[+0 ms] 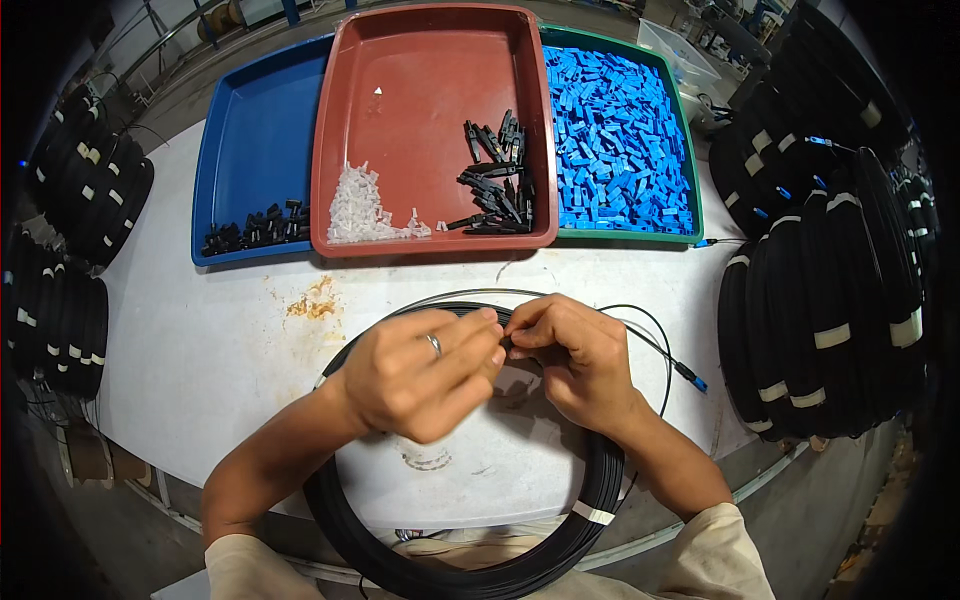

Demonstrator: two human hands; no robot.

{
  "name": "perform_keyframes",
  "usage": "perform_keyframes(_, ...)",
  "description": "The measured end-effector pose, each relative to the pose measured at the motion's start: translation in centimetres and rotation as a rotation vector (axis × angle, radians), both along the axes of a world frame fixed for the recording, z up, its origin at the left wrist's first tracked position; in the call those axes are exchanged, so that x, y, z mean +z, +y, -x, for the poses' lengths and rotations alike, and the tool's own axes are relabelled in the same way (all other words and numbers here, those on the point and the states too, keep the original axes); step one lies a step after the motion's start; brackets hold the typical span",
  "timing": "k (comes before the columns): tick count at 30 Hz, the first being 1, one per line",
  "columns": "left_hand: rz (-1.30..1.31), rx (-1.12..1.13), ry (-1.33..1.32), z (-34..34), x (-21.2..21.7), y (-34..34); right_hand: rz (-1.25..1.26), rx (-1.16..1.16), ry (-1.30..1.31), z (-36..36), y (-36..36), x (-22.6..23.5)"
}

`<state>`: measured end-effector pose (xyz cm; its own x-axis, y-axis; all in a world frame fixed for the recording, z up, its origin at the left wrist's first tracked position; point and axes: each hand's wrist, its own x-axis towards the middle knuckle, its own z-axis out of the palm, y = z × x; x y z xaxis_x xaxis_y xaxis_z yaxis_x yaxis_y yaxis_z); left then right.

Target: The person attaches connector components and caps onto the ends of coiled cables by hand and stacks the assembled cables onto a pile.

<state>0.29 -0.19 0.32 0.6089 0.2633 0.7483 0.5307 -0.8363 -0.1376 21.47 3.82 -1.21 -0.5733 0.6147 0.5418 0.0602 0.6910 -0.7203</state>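
Nearest to the camera, the left hand [420,378] and the right hand [580,358] meet at the centre of the clock. The right thumb and forefinger pinch a small dark piece [507,343]; the left fingertips come close beside it, but their thumb is hidden, so I cannot tell whether they grip. Below, toward six o'clock, is the ring-shaped coil [335,505] of smooth black cable, bound with flat white tape [593,513]. At four o'clock of the hands, a slim black connector with blue tip [691,377] lies on the stained white table [200,350]. At twelve o'clock stands a shallow red tray [430,110], with translucent white pieces [358,212] and long black pieces [500,190]. Glossy blue pieces [620,140] fill the green tray [650,238] at one o'clock.
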Motion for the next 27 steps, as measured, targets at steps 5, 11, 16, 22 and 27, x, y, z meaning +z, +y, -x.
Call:
perform_keyframes(5, 0.692, 0.069, -0.515, -0.1, 0.3, -0.6, -0.51, -0.068, 0.017, 0.5, 0.2, 0.2)
perform_keyframes(11, 0.406, 0.014, -0.269, -0.2, -0.1, -0.2, -0.375, -0.096, -0.063, 0.5, -0.4, 0.6)
perform_keyframes(16, 0.071, -0.02, 0.011, -0.3, 0.1, -0.5, -0.098, -0.056, -0.001, 0.2, -0.4, 0.3)
perform_keyframes(22, -0.082, -0.011, 0.144, -0.2, 0.0, -0.8, 0.019, 0.031, 0.001, -0.1, 0.0, 0.0)
perform_keyframes(27, 0.168, -0.007, -0.105, 0.2, -0.1, -0.2, 0.024, -0.003, 0.052, 0.4, 0.2, 0.1)
